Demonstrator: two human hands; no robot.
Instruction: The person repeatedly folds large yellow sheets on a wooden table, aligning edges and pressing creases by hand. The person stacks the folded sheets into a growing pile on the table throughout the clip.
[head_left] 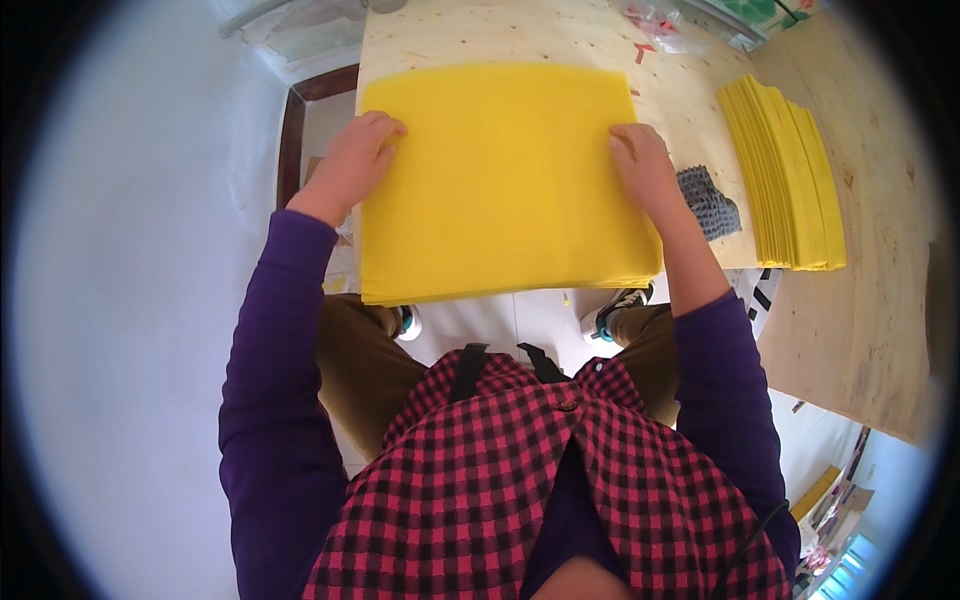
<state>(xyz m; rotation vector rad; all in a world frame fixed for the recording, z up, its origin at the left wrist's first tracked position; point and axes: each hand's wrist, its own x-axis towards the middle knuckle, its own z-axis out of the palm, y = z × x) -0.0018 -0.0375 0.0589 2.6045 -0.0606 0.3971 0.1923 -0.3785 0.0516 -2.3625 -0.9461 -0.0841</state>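
Note:
A large stack of yellow cloth-like sheets (505,180) lies flat before me, its near edge reaching the table's front. At its upper left edge is my left hand (358,158), fingers bent over the rim with the thumb below them. My right hand (645,165) curls its fingers onto the opposite edge at about the same height. Both hands seem to grip the sheets by the sides; how many layers they take is hidden. The layers show at the near edge, slightly uneven at the right corner.
On the right, a second pile of folded yellow sheets (785,175) stands near a raised wooden board (850,330). A dark grey knitted cloth (709,203) lies beside my right wrist on the plywood table (480,38). Clear plastic wrap (665,28) sits at the back right. A white wall (140,270) rises on the left.

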